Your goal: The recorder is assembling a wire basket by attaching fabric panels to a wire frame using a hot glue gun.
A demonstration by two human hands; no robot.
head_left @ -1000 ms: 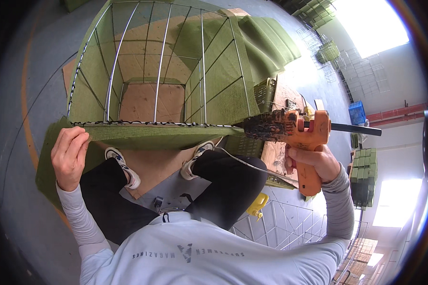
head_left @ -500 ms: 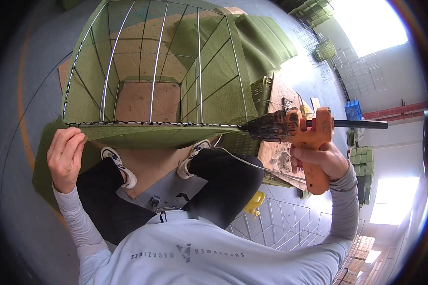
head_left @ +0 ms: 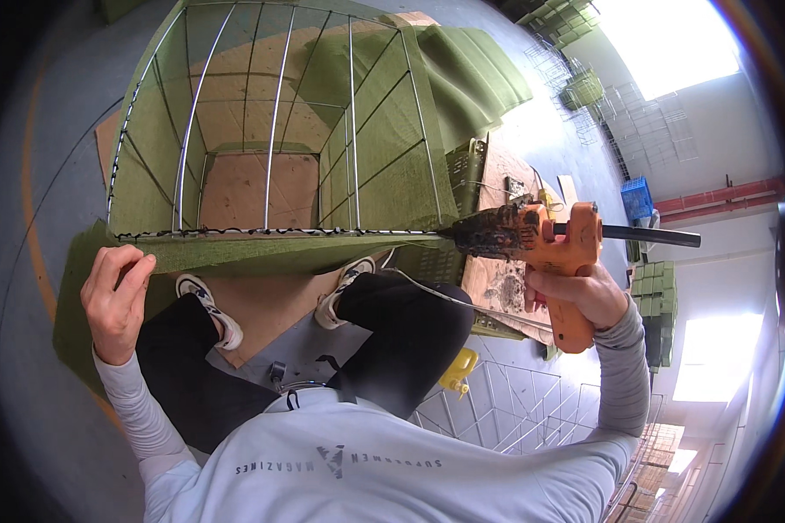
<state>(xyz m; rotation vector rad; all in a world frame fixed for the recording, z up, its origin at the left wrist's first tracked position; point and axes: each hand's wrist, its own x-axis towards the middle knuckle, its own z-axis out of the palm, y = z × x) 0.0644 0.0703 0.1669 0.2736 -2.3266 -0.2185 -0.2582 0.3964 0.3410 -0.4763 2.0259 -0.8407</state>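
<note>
Orange glue gun (head_left: 563,251) fills right hand (head_left: 591,293) while left hand (head_left: 113,301) pinches fabric (head_left: 235,256).

Noted left of the right hand (head_left: 589,295)'s grip on glue gun (head_left: 567,254): wire frame (head_left: 279,113), fabric (head_left: 270,254) along its near edge, left hand (head_left: 113,301) at the fabric's left end. Below grip, slightly left: board (head_left: 508,283) on crate (head_left: 468,170). Nearer the body: jug (head_left: 459,370).

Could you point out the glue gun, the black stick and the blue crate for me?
Glue gun (head_left: 565,256): head view, on its orange body.
Black stick (head_left: 652,235): head view, on the middle of the length that shows.
Blue crate (head_left: 637,200): head view, on its side.
</note>
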